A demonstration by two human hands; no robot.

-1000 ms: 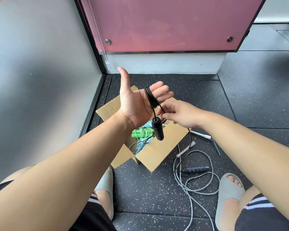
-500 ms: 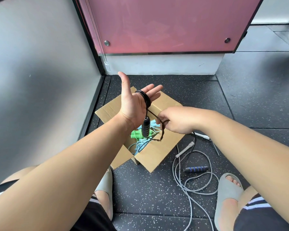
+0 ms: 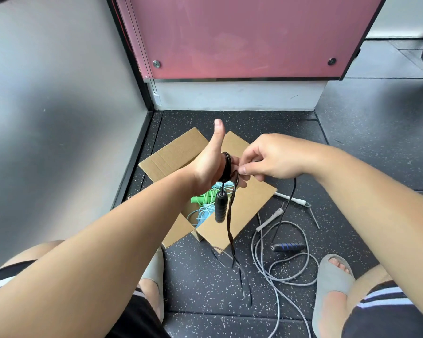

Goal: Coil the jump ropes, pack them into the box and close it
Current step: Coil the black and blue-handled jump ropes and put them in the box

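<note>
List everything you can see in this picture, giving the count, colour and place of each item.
cardboard box: one, brown, open on the floor, centre
black jump rope: one, black, partly coiled round the left hand; one handle hangs, the blue-banded one lies on the floor
green jump rope: one, green, inside the box
light blue jump rope: one, light blue, inside the box
grey jump rope: one, grey, loose on the floor right of the box
pink panel: one, pink, on the wall ahead
slippers: two, grey, on the feet
left hand: thumb up, carrying the coil
right hand: pinching the black rope
</note>
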